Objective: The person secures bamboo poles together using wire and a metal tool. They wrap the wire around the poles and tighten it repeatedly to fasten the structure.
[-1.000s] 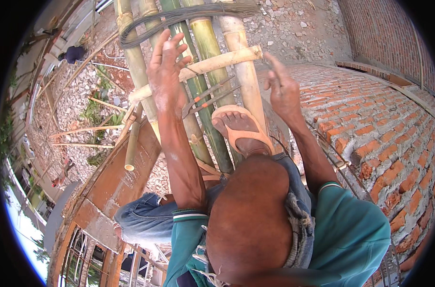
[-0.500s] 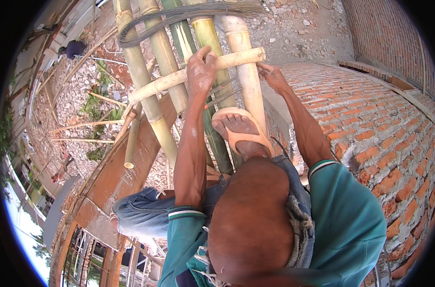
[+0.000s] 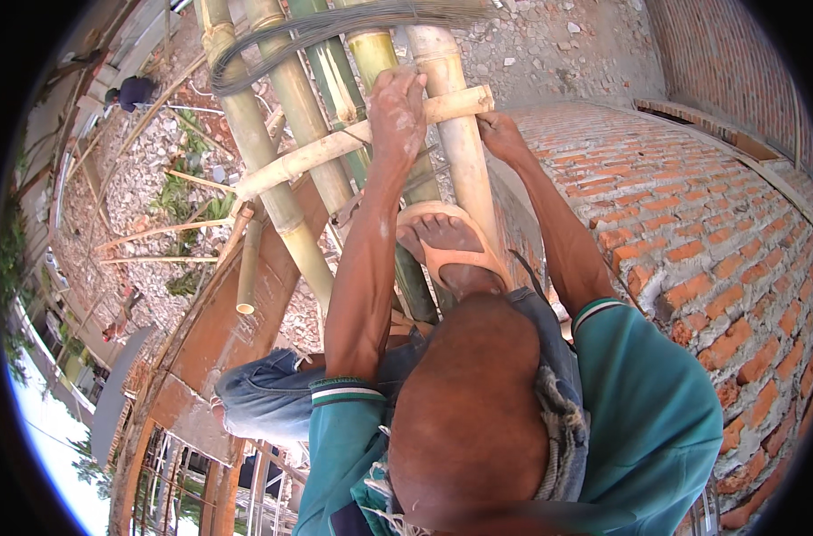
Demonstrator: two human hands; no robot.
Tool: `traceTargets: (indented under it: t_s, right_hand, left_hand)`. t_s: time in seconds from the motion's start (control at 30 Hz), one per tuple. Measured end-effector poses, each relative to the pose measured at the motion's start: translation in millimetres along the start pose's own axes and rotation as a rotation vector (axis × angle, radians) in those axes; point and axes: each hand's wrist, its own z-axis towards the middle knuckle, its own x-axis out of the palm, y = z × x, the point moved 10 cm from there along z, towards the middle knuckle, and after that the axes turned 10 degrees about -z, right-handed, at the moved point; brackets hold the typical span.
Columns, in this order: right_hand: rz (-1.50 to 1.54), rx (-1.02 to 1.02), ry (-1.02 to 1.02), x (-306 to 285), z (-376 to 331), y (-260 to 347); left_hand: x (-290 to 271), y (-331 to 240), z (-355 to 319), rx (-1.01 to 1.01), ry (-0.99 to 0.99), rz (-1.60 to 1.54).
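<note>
Left hand (image 3: 398,112) clasps the bamboo crossbar (image 3: 335,147), right hand (image 3: 503,136) grips its far-right end; lashing it to the upright pole (image 3: 460,152) likely follows

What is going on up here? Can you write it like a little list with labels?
place: up on a scaffold of bamboo poles beside a brick wall
left hand: gripping the crosswise bamboo bar
right hand: holding the same bar at its end, by the pale upright pole
foot: in a sandal, resting on the poles below the hands
wire coil: lies across the pole tops
clothing: teal shirt, blue jeans
far below: rubble-strewn ground, another person far off
</note>
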Motion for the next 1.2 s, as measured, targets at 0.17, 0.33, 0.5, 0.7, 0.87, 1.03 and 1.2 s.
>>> traceTargets:
  t_s: [0.17,0.33,0.5,0.7,0.87,1.03,1.2]
  right_hand:
    - [-0.318,0.136,-0.054,-52.1,-43.3,54.4]
    - [-0.412,0.126,-0.078,-58.6,-58.0,99.9]
    - [-0.546,0.112,-0.12,-60.7,-72.9,116.4]
    - [-0.602,0.122,-0.185,-64.1,-74.8,124.3]
    - [-0.545,0.111,-0.235,-60.2,-58.0,128.5]
    - [-0.657,0.058,-0.226,-61.3,-75.9,133.3]
    - [-0.776,-0.047,-0.12,-55.0,-93.6,154.8]
  left_hand:
    - [22.1,-20.4,-35.1,0.101,0.152,0.038]
    - [33.8,-32.1,-35.9,0.215,0.198,0.115]
    - [43.2,-44.4,-42.1,0.315,0.167,0.189]
    - [29.2,-35.2,-41.4,0.238,0.097,-0.007]
    - [30.4,-41.4,-45.4,0.322,0.068,0.048]
    - [44.4,-40.9,-58.4,0.357,0.098,0.149]
    - [38.8,-34.2,-67.1,0.338,0.098,0.105]
